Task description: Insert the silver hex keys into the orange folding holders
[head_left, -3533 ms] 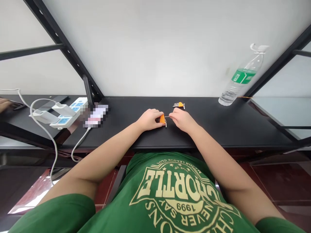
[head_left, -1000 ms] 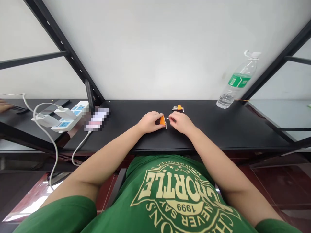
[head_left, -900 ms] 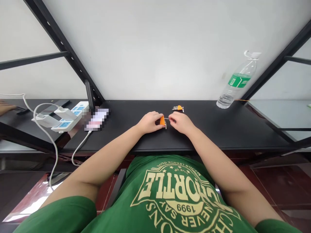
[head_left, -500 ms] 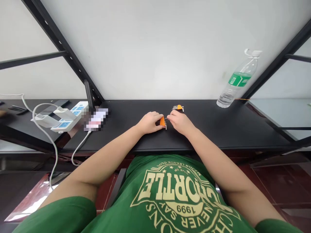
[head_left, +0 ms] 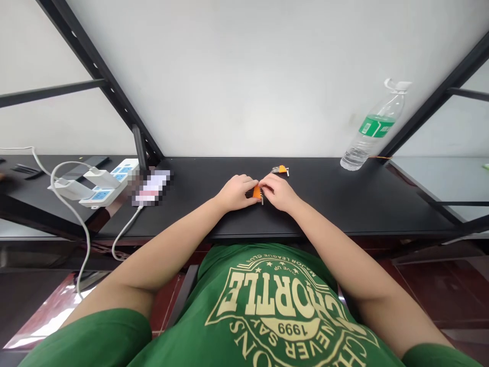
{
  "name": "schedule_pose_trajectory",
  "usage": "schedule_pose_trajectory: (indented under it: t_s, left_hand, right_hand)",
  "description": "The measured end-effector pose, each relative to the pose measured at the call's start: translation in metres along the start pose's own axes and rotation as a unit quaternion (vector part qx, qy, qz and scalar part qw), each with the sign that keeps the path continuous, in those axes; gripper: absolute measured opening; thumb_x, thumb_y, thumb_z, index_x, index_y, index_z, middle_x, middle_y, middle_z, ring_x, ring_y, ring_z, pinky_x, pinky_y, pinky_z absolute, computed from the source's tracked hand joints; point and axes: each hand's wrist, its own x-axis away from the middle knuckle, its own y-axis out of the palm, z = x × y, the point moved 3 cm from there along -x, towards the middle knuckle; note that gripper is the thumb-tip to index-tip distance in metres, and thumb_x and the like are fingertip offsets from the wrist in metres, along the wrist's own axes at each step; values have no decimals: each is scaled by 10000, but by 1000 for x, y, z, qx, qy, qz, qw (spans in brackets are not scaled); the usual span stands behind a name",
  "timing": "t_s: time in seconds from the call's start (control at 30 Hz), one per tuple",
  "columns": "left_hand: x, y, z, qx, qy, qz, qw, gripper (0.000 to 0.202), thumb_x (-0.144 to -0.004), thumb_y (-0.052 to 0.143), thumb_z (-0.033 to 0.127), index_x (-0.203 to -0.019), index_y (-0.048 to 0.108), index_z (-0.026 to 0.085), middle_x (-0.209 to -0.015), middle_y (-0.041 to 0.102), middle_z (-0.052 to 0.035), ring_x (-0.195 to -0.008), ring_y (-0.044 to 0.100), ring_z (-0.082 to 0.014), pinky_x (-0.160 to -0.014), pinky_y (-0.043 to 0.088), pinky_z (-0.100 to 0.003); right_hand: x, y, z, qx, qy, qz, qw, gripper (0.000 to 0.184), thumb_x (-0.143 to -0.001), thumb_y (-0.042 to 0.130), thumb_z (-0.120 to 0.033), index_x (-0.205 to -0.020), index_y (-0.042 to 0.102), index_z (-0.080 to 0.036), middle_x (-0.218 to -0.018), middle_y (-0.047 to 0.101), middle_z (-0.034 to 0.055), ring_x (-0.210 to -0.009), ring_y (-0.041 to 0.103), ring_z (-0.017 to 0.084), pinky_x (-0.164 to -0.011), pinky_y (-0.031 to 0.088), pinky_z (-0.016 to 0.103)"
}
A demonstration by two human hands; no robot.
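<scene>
My left hand (head_left: 240, 193) is closed round an orange hex key holder (head_left: 257, 192), gripped between thumb and fingers just above the black table. Several short bent ends of metal hex keys stick out of the holder's right side. My right hand (head_left: 280, 192) is pinched at the holder's upper right edge, on a hex key that its fingers largely hide. Both hands' fingertips nearly meet there. Behind my right hand, a second orange holder (head_left: 282, 168) with hex keys in it lies on the table.
A clear water bottle (head_left: 369, 133) with a green label stands at the back right by the wall. On the left are a phone (head_left: 153, 187) on a white cable and a white power strip (head_left: 114, 183) with plugged-in chargers. Black frame posts (head_left: 114, 97) rise at both sides.
My right hand has moved left, bringing the hex key in its fingers up against the holder. The gap between my hands has closed. My left hand has barely moved.
</scene>
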Motion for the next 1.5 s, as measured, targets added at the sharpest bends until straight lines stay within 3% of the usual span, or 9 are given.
schedule_pose_trajectory:
  t_s: [0.13,0.27,0.53,0.63,0.77,0.9,1.03,1.23,1.5]
  left_hand:
    - [1,-1,-4,1,-30,15,999,410,-929,738,495,-1226,712,212,-1038,738,-86,-966,675,-256,-878,509,-391]
    - [0,-2,-7,5,-45,15,999,400,-922,743,493,-1205,722,212,-1005,732,-77,-933,670,-251,-861,515,-383]
    - [0,-2,-5,6,-44,7,999,392,-913,748,495,-1189,728,217,-1002,728,-80,-927,668,-251,-856,518,-384]
    - [0,0,-6,11,-41,4,999,399,-907,757,494,-1198,727,222,-1000,725,-76,-940,671,-251,-869,521,-384]
    - [0,2,-6,18,-30,6,999,413,-918,746,486,-1229,720,216,-1012,726,-82,-966,676,-256,-884,521,-387]
    - [0,0,-5,22,-17,8,1000,415,-924,742,486,-1236,716,214,-999,726,-78,-952,676,-252,-875,518,-386]
    - [1,-1,-3,27,-15,5,1000,388,-928,742,452,-1228,711,209,-1008,731,-79,-957,678,-248,-869,511,-378]
    - [2,0,-3,38,-18,-3,999,411,-910,777,478,-1215,711,211,-1022,729,-77,-957,680,-243,-839,503,-363]
    - [4,0,-3,18,-6,-12,1000,417,-940,742,515,-1212,706,201,-1012,727,-81,-938,671,-241,-832,488,-373]
  right_hand:
    - [1,-14,15,118,93,-2,989,234,-1009,535,-142,-1091,746,-199,-1187,698,122,-1064,657,257,-949,530,389]
    - [3,-18,29,213,195,-98,952,150,-995,610,-210,-1024,757,-202,-1194,684,119,-1096,646,278,-902,509,379]
    - [3,-18,19,182,298,-191,917,37,-836,713,-204,-838,676,-203,-954,727,77,-772,621,198,-642,388,308]
    - [5,-21,17,142,274,-172,936,83,-811,715,-178,-792,640,-209,-915,725,51,-757,605,182,-659,395,296]
    - [4,-18,16,58,191,-105,974,76,-857,653,-148,-873,621,-215,-849,698,11,-730,588,162,-689,408,284]
    - [3,-10,15,12,118,-63,991,109,-868,603,-110,-896,614,-214,-824,651,-5,-721,569,156,-703,415,281]
    - [2,-8,13,16,71,-32,997,112,-885,581,-108,-866,623,-210,-845,615,7,-727,541,158,-711,417,286]
    - [2,-7,12,29,41,-44,998,152,-923,568,-87,-872,655,-201,-865,614,19,-727,531,156,-712,418,285]
    - [4,-8,1,155,17,-71,985,236,-1064,506,-145,-1000,729,-187,-1011,649,74,-796,555,172,-712,409,292]
